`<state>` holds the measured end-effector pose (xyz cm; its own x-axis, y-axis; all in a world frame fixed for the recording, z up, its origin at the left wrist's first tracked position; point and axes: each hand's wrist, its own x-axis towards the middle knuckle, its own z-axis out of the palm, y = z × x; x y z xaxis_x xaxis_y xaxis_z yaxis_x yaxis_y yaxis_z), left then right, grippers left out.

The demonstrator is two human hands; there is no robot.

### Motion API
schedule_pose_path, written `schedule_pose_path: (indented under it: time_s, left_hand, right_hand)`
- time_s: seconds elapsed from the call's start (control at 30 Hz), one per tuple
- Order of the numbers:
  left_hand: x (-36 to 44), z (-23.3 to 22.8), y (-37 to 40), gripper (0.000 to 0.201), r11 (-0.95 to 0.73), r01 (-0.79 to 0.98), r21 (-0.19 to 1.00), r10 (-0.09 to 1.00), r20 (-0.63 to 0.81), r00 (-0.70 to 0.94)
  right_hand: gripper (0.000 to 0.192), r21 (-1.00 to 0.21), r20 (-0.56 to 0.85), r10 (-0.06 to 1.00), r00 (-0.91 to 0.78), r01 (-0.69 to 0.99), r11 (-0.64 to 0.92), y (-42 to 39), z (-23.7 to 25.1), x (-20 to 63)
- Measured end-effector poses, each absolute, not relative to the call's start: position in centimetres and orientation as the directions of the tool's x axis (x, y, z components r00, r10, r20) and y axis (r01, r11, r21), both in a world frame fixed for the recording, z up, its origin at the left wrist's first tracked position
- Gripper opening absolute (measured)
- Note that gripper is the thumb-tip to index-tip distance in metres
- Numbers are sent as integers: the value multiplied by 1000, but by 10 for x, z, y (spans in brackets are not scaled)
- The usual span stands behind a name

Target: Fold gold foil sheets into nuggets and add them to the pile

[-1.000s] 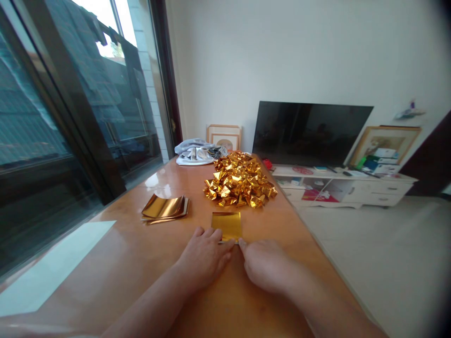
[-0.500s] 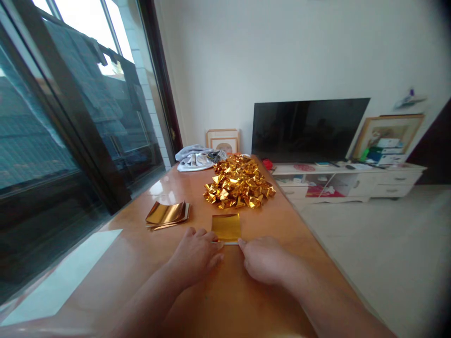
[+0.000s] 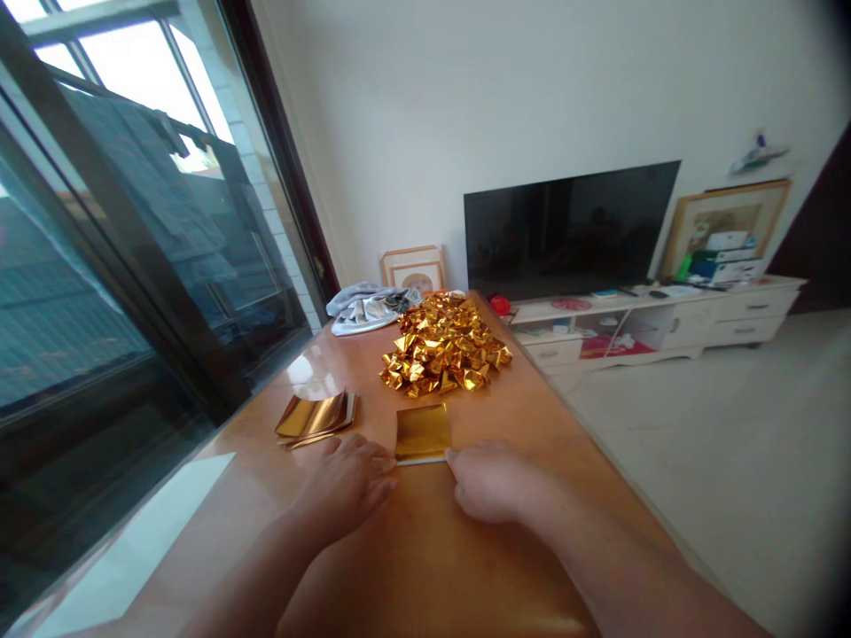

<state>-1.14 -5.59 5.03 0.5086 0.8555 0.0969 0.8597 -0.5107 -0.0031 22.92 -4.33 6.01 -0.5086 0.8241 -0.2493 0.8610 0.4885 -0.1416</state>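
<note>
Two bare hands rest on a glossy wooden table (image 3: 465,567), meeting at the near edge of a folded square of gold foil paper (image 3: 423,432). The left hand (image 3: 346,487) lies palm down, fingers flat and spread, its fingertips touching the sheet's near left corner. The right hand (image 3: 488,483) is loosely curled, knuckles up, its fingertip pressing on the sheet's near right corner. Neither hand lifts or clasps the sheet; both simply pin its edge to the tabletop, where a thin white border shows beneath the gold.

Just beyond the sheet sits a heap of crumpled, folded gold foil pieces (image 3: 442,347), close to it but not touching. To the left of the sheet, near the left hand, lies a small stack of flat gold foil sheets (image 3: 316,416), fanned slightly. At the far end of the table is a bundle of grey and white cloth (image 3: 363,307). Behind stand a dark television (image 3: 572,232) on a low white cabinet (image 3: 665,323), framed pictures leaning against the wall, and a large window (image 3: 133,230) along the left
</note>
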Motion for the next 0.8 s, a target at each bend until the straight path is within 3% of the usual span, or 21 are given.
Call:
schedule_pose_path:
  time_s: [0.2, 0.37, 0.53, 0.8]
  left_hand:
    - [-13, 52, -57, 26, -480, 877, -20, 866, 151, 477]
    - [10, 41, -55, 35, -504, 862, 59, 848, 224, 481]
    - [35, 25, -55, 47, -579, 814, 48, 813, 104, 572]
    - [28, 28, -58, 50, -502, 863, 51, 864, -17, 503]
  right_hand:
    - [47, -142, -269, 818, -508, 861, 488, -44, 65, 228]
    - [43, -131, -271, 823, -499, 866, 482, -45, 68, 228]
    - [39, -124, -252, 832, -495, 869, 480, -46, 69, 228]
    - [40, -134, -233, 822, -519, 855, 502, -44, 68, 230]
